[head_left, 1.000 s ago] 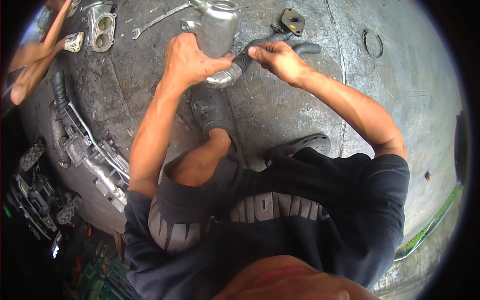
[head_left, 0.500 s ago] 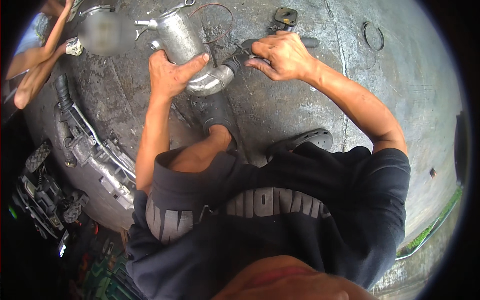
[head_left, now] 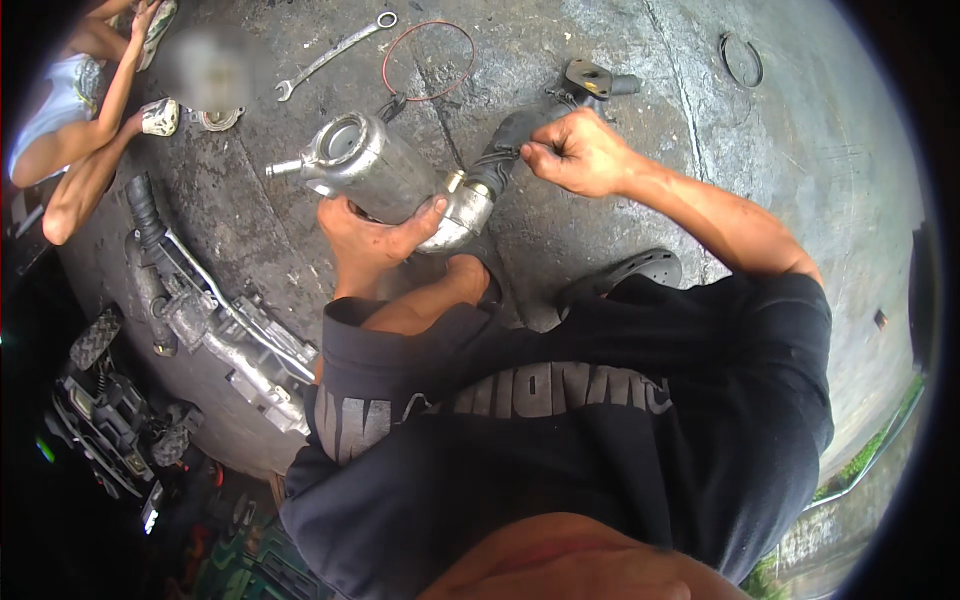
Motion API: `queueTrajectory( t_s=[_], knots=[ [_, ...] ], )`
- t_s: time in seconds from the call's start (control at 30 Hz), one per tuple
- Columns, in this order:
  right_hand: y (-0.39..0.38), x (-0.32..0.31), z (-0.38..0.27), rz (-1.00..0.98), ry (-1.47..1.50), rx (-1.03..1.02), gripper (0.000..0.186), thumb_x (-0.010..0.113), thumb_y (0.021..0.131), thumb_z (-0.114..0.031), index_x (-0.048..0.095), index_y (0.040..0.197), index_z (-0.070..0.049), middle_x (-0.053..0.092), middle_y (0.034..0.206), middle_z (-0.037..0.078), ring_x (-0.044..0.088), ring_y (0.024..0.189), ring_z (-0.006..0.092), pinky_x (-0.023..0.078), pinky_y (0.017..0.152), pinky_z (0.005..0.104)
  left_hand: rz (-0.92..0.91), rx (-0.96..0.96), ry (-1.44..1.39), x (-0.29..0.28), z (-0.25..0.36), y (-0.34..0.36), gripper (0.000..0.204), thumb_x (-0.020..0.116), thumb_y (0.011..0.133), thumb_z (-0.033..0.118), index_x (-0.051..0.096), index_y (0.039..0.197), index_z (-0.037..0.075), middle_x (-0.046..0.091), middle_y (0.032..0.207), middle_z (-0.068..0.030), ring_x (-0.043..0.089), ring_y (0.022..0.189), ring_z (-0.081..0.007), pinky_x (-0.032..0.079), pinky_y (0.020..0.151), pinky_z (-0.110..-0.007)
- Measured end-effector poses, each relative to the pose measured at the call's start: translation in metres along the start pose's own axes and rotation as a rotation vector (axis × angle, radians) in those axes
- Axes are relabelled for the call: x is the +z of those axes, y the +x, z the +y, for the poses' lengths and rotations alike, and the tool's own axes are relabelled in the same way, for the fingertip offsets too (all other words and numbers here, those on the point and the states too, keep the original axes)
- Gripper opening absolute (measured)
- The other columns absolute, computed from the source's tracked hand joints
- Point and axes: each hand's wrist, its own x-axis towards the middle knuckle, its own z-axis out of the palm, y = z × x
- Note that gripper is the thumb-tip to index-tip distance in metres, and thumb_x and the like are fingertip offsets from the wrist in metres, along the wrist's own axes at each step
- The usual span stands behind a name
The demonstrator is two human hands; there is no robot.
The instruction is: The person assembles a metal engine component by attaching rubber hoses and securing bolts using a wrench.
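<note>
My left hand [head_left: 370, 238] is wrapped round the lower side of a silver metal canister [head_left: 385, 175] with a round opening at its top and a short side spout. From its lower end a silver elbow pipe [head_left: 462, 216] leads into a black rubber hose [head_left: 518, 135]. Dark thin wire [head_left: 490, 160] is wound round the hose by the joint and runs toward my right hand [head_left: 582, 152]. That hand is closed in a pinch beside the hose; what its fingertips hold is too small to make out. A flange [head_left: 590, 77] sits at the hose's far end.
A combination wrench [head_left: 335, 57] and a reddish ring [head_left: 388, 72] lie on the concrete floor beyond the canister. A dark ring [head_left: 757, 68] lies far right. Metal parts [head_left: 215, 310] and pedals [head_left: 100, 345] are at left. Another person's legs [head_left: 95, 165] show far left.
The canister has tipped so its open top faces me more, and it sits lower in view. My right hand has come off the hose, a little to the right and nearer. The whole wrench now shows.
</note>
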Motion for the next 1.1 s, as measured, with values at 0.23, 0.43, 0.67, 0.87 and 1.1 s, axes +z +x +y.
queueTrajectory(
  t_s=[0.23, 0.43, 0.67, 0.87, 1.1],
  knots=[
    [0.026, 0.008, 0.006, 0.216, -0.376, -0.461, 0.035, 0.069, 0.077, -0.025, 0.047, 0.059, -0.005, 0.045, 0.052, 0.011, 0.051, 0.048, 0.0331, 0.038, 0.047, 0.0442, 0.070, -0.138, -0.135, -0.017, -0.013, 0.002, 0.041, 0.088, 0.065, 0.018, 0.069, 0.095, -0.002, 0.072, 0.083, -0.0079, 0.069, 0.073, -0.0163, 0.055, 0.070, -0.032],
    [0.044, 0.019, -0.010, -0.009, 0.088, -0.035, 0.043, 0.061, 0.091, -0.034, 0.064, 0.073, 0.004, 0.065, 0.074, 0.024, 0.066, 0.070, 0.0376, 0.052, 0.067, 0.0424, 0.137, -0.071, -0.176, -0.033, -0.035, 0.005, 0.044, 0.087, 0.066, 0.022, 0.068, 0.097, -0.003, 0.071, 0.085, -0.0086, 0.067, 0.073, -0.0176, 0.054, 0.072, -0.032],
    [0.066, 0.011, -0.025, 0.067, -0.358, -0.230, 0.039, 0.062, 0.086, -0.027, 0.046, 0.058, -0.004, 0.045, 0.051, 0.011, 0.043, 0.046, 0.0292, 0.038, 0.049, 0.0428, 0.205, -0.219, -0.304, -0.050, -0.066, 0.011, 0.040, 0.087, 0.067, 0.026, 0.071, 0.089, -0.003, 0.072, 0.083, -0.0074, 0.068, 0.072, -0.0163, 0.054, 0.070, -0.032],
    [0.089, 0.010, -0.009, 0.193, -0.487, -0.517, 0.031, 0.069, 0.072, -0.024, 0.048, 0.060, -0.006, 0.047, 0.054, 0.011, 0.053, 0.052, 0.0344, 0.041, 0.049, 0.0456, 0.274, -0.273, -0.397, -0.055, -0.080, 0.015, 0.036, 0.086, 0.070, 0.025, 0.071, 0.090, -0.002, 0.072, 0.083, -0.0070, 0.066, 0.074, -0.0156, 0.052, 0.070, -0.032],
    [0.056, -0.121, 0.075, 0.700, -0.249, 0.394, 0.041, 0.058, 0.092, -0.042, 0.066, 0.079, -0.003, 0.062, 0.065, 0.014, 0.059, 0.060, 0.0245, 0.048, 0.061, 0.0384, 0.768, -0.501, -0.825, -0.191, -0.117, -0.017, 0.047, 0.059, 0.089, 0.036, 0.057, 0.118, -0.001, 0.066, 0.105, -0.0150, 0.068, 0.093, -0.0327, 0.058, 0.084, -0.046]
  ],
)
